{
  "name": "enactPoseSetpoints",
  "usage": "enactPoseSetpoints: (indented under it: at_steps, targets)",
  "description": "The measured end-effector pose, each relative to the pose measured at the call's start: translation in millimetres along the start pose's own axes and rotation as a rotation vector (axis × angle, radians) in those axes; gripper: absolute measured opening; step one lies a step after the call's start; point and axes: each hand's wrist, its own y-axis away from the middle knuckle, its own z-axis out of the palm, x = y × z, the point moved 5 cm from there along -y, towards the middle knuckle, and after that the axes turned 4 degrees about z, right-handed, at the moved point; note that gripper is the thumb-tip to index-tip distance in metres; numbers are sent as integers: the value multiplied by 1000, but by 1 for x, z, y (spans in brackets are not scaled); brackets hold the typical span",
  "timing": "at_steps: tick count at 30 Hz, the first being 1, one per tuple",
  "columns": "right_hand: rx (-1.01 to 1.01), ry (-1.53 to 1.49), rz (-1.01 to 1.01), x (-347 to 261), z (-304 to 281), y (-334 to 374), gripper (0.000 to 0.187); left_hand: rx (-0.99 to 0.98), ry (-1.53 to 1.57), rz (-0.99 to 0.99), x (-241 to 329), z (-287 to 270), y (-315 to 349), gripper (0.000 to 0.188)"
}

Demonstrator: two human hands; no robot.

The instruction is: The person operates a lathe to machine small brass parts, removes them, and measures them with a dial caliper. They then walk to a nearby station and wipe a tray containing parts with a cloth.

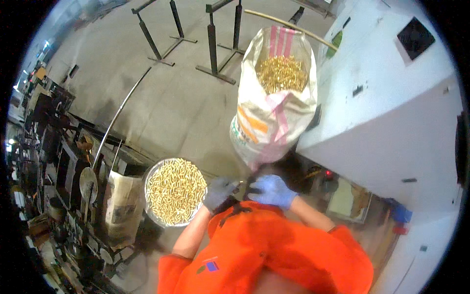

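Observation:
My left hand (219, 193), in a grey glove, is beside the right rim of a round metal bowl (151, 215) heaped with small brass pieces (176, 190). Its fingertips are curled in front of my waist, with a tiny glint near them too small to name. My right hand (270, 190), in a blue glove with dark fingertips, faces the left one across a narrow gap. The fingers bend inward over a dark area, and what they hold, if anything, is hidden. Beyond both hands stands a white woven sack (298, 110) holding golden metal shavings (283, 73).
Dark machine parts (58, 166) crowd the left side, with a long thin rod (122, 105) rising from them. Black metal stands (213, 49) are at the back. A pale machine cabinet (382, 98) fills the right, with a shallow tray (348, 201) under it.

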Motion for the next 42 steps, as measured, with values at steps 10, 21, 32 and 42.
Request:
enactPoseSetpoints:
  at_steps: [10, 21, 32, 42]
  targets:
    - [96, -313, 455, 112, -70, -18, 33, 193, 776, 148, 26, -83, -121, 28]
    - [434, -483, 1012, 116, -170, -49, 35, -51, 1253, 274, 126, -240, -306, 34]
    - [481, -454, 597, 54, -256, -417, 47, -71, 1099, 395, 175, -461, -430, 40]
    - [24, 74, -261, 61, -199, -836, 33, 379, 937, 547, 159, -639, -504, 35]
